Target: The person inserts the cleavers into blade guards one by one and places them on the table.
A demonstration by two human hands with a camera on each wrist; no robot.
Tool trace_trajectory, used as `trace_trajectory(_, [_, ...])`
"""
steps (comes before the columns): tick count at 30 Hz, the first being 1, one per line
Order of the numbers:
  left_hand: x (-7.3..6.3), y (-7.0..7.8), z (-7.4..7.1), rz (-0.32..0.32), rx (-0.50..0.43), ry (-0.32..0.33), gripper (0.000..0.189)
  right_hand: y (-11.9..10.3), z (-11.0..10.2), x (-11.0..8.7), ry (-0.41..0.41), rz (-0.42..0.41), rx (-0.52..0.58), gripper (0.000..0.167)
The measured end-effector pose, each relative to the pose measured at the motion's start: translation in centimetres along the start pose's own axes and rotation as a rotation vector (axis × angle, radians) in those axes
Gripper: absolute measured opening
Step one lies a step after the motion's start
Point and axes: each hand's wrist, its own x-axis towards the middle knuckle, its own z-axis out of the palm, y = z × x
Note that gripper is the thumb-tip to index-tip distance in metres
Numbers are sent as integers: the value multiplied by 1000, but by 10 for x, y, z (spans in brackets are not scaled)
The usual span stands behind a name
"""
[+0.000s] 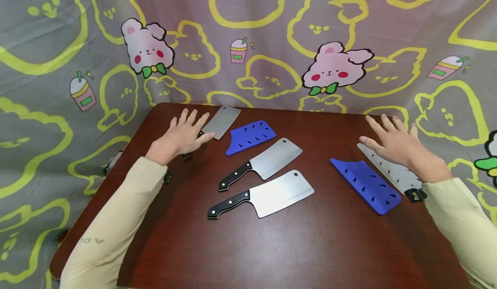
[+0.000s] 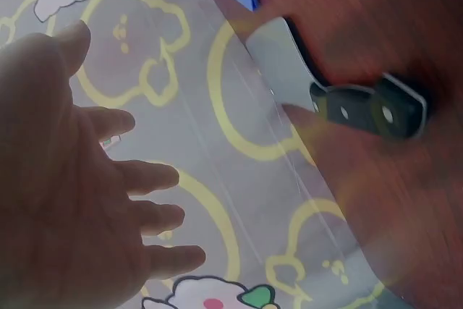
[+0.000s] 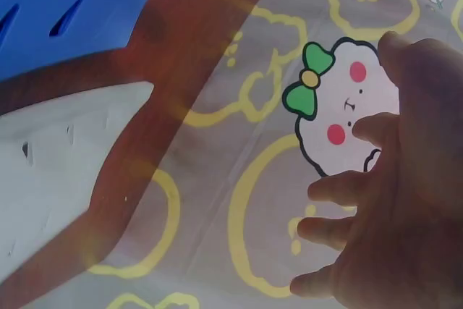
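My left hand [image 1: 184, 134] is held out with fingers spread, holding nothing, over the far left of the table. It partly covers a cleaver [image 1: 222, 123] whose black handle [image 2: 354, 108] shows in the left wrist view. My right hand [image 1: 400, 146], also with spread fingers and nothing in it, hovers over the right side and overlaps a white slotted blade cover [image 1: 388, 170]. Beside that lies a blue blade cover [image 1: 366, 184]. Another blue cover [image 1: 251, 136] is near the back. Two more cleavers, an upper one [image 1: 276, 157] and a lower one [image 1: 282, 194], lie side by side mid-table, handles leftward.
The dark red-brown wooden table [image 1: 272, 250] has a rounded far left corner. A grey curtain [image 1: 272, 30] with yellow cartoon outlines and rabbit faces hangs right behind the table and along its sides.
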Motion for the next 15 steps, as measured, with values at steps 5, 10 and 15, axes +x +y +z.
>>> trace_trajectory(5, [0, 12, 8, 33, 2, 4, 78, -4, 7, 0, -17, -18, 85, 85])
trace_trajectory(10, [0, 26, 17, 66, -34, -3, 79, -7, 17, -3, -24, -35, 191, 89])
trace_trajectory(15, [-1, 43, 26, 111, -79, 5, 78, -9, 31, -9, -40, -70, 243, 90])
